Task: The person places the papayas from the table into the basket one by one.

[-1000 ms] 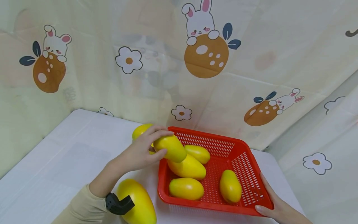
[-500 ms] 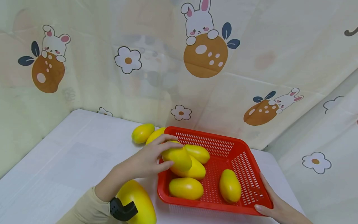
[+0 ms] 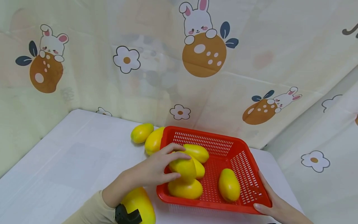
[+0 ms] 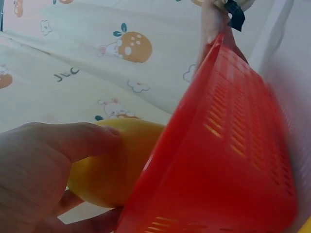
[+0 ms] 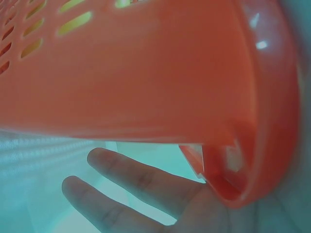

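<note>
My left hand [image 3: 158, 165] grips a yellow mango [image 3: 184, 169] over the left side of the red plastic basket [image 3: 209, 206]. In the left wrist view, the thumb lies on top of this mango [image 4: 121, 165] beside the basket rim. Beneath and behind the held fruit are mangoes in the basket: one at the front [image 3: 185, 190], one partly hidden [image 3: 200, 170] and one at the back [image 3: 197, 152]. Another mango [image 3: 229, 185] lies apart on the right. My right hand [image 3: 272, 202] holds the basket's front right corner, thumb over the rim; two fingers [image 5: 141, 184] extend below the rim outside.
On the white table [image 3: 75, 161], a small mango [image 3: 142, 133] and a larger one [image 3: 153, 143] lie left of the basket's back corner. A big mango [image 3: 141, 203] sits near the left wrist, partly covered by its black strap device [image 3: 128, 214]. A printed curtain [image 3: 151, 87] hangs behind.
My left hand has carried its mango right and down, from the basket's back left rim to above the fruit inside. The two mangoes behind are now uncovered. My right hand keeps its hold.
</note>
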`<state>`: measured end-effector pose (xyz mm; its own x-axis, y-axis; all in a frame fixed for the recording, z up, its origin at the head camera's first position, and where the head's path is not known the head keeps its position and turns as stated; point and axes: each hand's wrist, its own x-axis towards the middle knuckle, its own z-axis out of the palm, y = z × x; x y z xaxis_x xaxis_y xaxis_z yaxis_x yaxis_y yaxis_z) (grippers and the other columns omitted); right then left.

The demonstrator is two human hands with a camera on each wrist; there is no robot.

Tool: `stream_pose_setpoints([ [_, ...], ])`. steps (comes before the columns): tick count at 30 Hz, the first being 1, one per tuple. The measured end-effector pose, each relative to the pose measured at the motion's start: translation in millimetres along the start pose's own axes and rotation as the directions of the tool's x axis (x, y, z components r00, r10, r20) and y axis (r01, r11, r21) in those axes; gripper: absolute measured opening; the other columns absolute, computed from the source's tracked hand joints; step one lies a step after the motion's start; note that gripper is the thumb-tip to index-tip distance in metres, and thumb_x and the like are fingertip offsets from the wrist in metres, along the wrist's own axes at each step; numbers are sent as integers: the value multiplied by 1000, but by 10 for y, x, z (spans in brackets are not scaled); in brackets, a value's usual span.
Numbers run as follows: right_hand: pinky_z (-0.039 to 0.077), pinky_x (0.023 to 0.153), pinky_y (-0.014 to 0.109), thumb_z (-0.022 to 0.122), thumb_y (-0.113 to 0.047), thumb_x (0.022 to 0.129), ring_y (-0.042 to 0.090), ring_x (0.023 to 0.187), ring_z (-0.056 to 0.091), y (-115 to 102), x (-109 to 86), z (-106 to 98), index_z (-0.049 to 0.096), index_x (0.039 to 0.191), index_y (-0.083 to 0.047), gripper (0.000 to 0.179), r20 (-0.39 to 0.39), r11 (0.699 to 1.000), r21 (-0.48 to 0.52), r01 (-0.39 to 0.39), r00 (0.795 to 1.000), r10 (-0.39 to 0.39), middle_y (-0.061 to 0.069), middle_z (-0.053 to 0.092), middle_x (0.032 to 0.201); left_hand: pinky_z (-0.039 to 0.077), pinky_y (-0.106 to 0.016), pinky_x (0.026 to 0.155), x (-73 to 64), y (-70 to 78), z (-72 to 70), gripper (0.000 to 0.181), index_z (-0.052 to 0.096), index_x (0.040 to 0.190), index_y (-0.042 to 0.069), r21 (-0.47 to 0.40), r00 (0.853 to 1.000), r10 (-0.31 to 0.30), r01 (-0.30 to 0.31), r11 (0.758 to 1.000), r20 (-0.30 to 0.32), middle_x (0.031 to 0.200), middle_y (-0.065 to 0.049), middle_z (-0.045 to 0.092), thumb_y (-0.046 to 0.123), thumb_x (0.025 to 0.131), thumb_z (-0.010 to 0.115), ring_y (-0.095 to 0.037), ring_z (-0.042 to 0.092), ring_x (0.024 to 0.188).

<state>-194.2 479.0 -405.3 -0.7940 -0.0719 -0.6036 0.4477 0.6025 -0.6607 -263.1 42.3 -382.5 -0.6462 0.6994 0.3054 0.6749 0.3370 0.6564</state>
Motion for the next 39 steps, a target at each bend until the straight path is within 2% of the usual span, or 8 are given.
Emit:
stream_pose_setpoints([
  [6, 56, 85, 41, 53, -40, 93, 26, 118, 40, -17, 3, 6, -33, 135, -52, 96, -7, 1000, -13, -1, 1000, 1, 21, 0, 154, 42, -31, 106, 10, 27, 78, 46, 52, 130, 30, 18, 999, 38, -38, 999, -12, 141, 3, 38, 24, 88, 68, -12, 39, 130],
  [13, 56, 85, 41, 52, -41, 93, 25, 116, 42, -17, 9, 8, -33, 134, -53, 95, -3, 1000, -1, 0, 1000, 0, 20, 1, 154, 43, -30, 104, 20, 50, 179, 43, 52, 130, 33, 87, 995, 99, -96, 992, -30, 142, 3, 35, 25, 90, 63, -13, 37, 132],
  [20, 55, 86, 41, 50, -41, 94, 24, 114, 44, -24, -1, 13, -34, 134, -53, 94, 17, 1000, 18, -1, 1000, 0, 21, 4, 153, 44, -27, 103, 17, 69, 221, 40, 54, 130, 32, 80, 988, 149, -146, 986, -33, 142, 1, 37, 22, 92, 59, -13, 37, 131],
  [25, 55, 86, 42, 50, -41, 94, 23, 113, 45, -24, -14, 13, -34, 133, -55, 94, 17, 1000, 22, -2, 1000, 1, 21, 5, 153, 44, -26, 102, 27, 75, 273, 38, 54, 130, 31, 95, 990, 142, -141, 985, -9, 142, 2, 37, 24, 93, 60, -15, 39, 130],
  [28, 55, 86, 42, 50, -40, 94, 23, 113, 45, -18, -14, 14, -34, 132, -56, 93, 20, 1000, 26, 1, 1000, -2, 22, 5, 153, 45, -24, 101, 33, 70, 322, 39, 53, 130, 31, 138, 991, 133, -132, 982, 4, 142, 2, 38, 26, 92, 61, -15, 41, 129],
  [34, 56, 85, 41, 52, -42, 93, 24, 114, 44, -18, -13, 20, -33, 133, -56, 94, -2, 1000, 4, -6, 1000, 6, 21, 5, 153, 45, -25, 102, 40, 71, 387, 34, 57, 123, 29, 236, 988, 155, -147, 961, -15, 138, 1, 43, 22, 90, 65, -15, 46, 126],
  [39, 56, 84, 40, 52, -41, 93, 26, 116, 42, -20, -13, 16, -32, 133, -56, 95, -11, 1000, -14, -9, 1000, 9, 21, 0, 154, 44, -26, 103, 41, 75, 398, 30, 60, 118, 26, 258, 987, 159, -148, 955, -22, 136, 1, 46, 18, 90, 65, -14, 46, 124],
])
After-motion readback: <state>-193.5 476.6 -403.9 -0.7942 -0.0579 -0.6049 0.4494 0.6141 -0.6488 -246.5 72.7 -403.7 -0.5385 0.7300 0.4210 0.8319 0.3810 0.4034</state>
